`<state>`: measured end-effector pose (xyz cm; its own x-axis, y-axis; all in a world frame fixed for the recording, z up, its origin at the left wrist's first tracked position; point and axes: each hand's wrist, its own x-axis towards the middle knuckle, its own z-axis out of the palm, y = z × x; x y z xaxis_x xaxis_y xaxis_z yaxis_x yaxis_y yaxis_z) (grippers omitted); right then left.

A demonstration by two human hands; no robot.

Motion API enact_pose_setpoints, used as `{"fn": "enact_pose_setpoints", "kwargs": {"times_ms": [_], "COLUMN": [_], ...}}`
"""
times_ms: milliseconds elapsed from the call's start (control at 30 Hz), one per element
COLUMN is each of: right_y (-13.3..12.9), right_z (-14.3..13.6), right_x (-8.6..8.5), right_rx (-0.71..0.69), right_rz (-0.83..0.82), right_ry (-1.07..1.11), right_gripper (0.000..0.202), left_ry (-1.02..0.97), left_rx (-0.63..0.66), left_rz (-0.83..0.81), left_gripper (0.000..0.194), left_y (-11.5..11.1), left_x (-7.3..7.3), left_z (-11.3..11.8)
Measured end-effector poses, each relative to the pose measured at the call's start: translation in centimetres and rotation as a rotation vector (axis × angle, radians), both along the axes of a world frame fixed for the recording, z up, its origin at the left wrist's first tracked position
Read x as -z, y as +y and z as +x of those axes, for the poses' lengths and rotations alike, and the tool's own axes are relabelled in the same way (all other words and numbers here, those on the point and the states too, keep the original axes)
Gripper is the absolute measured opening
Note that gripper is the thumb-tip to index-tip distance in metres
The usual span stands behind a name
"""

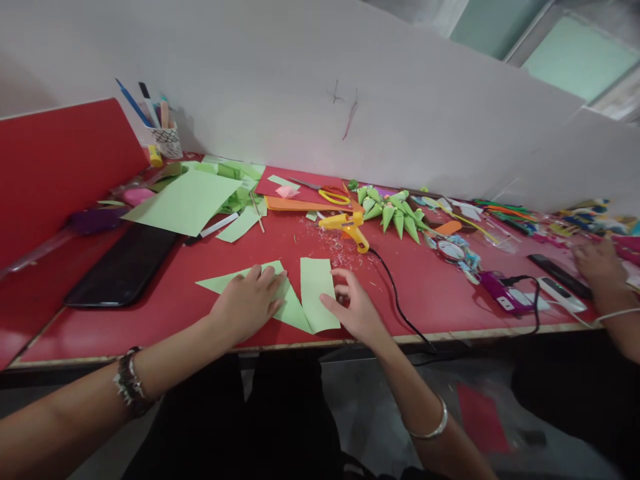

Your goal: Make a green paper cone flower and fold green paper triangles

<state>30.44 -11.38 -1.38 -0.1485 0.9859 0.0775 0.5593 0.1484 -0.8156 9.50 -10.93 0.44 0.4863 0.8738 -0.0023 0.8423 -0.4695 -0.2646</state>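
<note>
While resting the left hand [247, 300] palm-down, fingers loosely bent, on the pale green triangle [294, 315], with the right hand [345, 290] apart from it at the outer edge of the pale green strip [316, 287] — impossible to tell whether pinching or only touching — press lightly and evenly to avoid stray creases. Visible near the front edge of the red bench [450, 303]: smooth, matt paper, sharply pointed at left, rectangular at right, meeting at the lower corners, any join there uncertain.
</note>
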Motion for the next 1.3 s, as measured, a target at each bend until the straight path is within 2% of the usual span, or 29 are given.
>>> {"fn": "enact_pose_setpoints", "kwargs": {"times_ms": [67,167,367,567,833,967,1067,1167,1300], "right_y": [-0.7,-1.7,-2.6,-3.0,-4.4,-5.0,-5.0,-4.7,-3.2], "right_z": [0.1,0.2,-0.2,-0.2,2.4,3.6,4.1,4.3,4.5], "right_x": [-0.1,-0.3,-0.5,-0.3,0.3,0.3,-0.6,-2.1,-4.3], "right_rx": [-0.015,-0.006,0.023,0.031,0.133,0.098,-0.001,-0.094,-0.124], "right_rz": [-0.041,-0.083,-0.010,0.019,-0.024,-0.025,0.019,0.029,0.092], "right_ry": [0.030,0.009,-0.176,-0.256,-0.239,-0.184,-0.134,-0.099,-0.034], "right_gripper": [0.043,0.040,0.031,0.028,0.028,0.026,0.022,0.023,0.025], "left_ry": [0.006,0.012,0.009,0.018,0.024,-0.005,-0.047,-0.102,-0.242], "left_rx": [0.007,0.016,0.020,0.035,0.033,0.032,0.025,0.039,0.016], "left_rz": [0.000,0.001,0.012,0.030,0.031,0.039,0.044,0.058,0.100], "left_gripper": [0.046,0.045,0.045,0.045,0.046,0.044,0.044,0.042,0.041], "left_y": [0.0,0.1,0.1,0.1,0.0,0.1,0.1,0.0,-0.2], "left_x": [0.1,0.1,0.2,0.3,0.4,0.4,0.6,1.0,2.0], "left_z": [0.0,-0.1,-0.2,-0.2,-0.3,-0.3,-0.4,-0.6,-1.2]}}
